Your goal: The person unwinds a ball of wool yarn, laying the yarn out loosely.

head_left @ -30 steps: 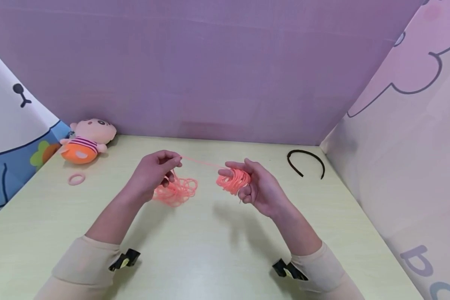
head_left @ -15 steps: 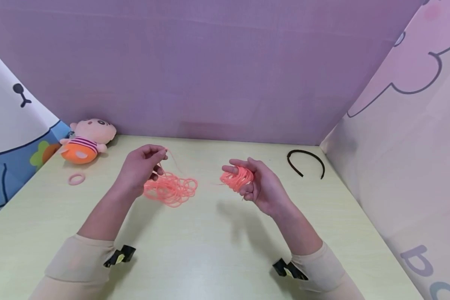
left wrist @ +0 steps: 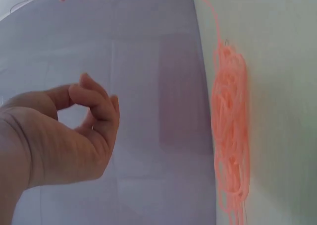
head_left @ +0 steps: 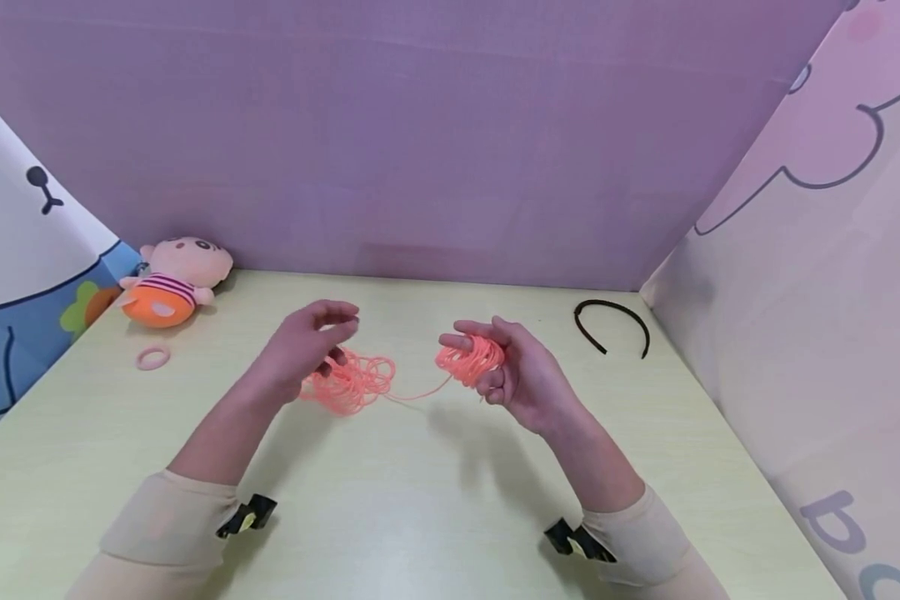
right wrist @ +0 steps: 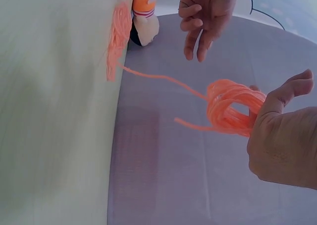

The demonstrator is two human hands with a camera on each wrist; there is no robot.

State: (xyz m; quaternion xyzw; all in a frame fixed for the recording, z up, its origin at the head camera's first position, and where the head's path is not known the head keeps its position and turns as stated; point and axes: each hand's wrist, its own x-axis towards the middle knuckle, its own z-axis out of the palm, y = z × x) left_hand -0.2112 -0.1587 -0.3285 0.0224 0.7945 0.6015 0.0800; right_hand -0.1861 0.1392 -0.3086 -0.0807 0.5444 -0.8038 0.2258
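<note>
A wound coil of coral-coloured cord (head_left: 468, 364) sits on my right hand (head_left: 528, 379), the turns looped about its fingers, with the lower fingers curled in. A short loose end of the coil (right wrist: 218, 101) sticks out in the right wrist view. From it a single strand (head_left: 427, 394) sags across to a tangled pile of the same cord (head_left: 356, 387) on the table. My left hand (head_left: 300, 350) hovers over the pile, partly covering it. Its fingers bend loosely towards the thumb with nothing between them, as the left wrist view also shows.
On the table (head_left: 390, 517), a plush doll (head_left: 176, 283) in an orange outfit leans at the back left, with a pink ring (head_left: 153, 359) in front of it. A black headband (head_left: 615, 307) lies at the right. Fabric-covered walls (head_left: 450, 150) enclose the back and sides.
My left hand pinched the strand and pulled it leftward, away from the coil, then let it go and came back right. The strand now hangs slack. The right hand barely moved.
</note>
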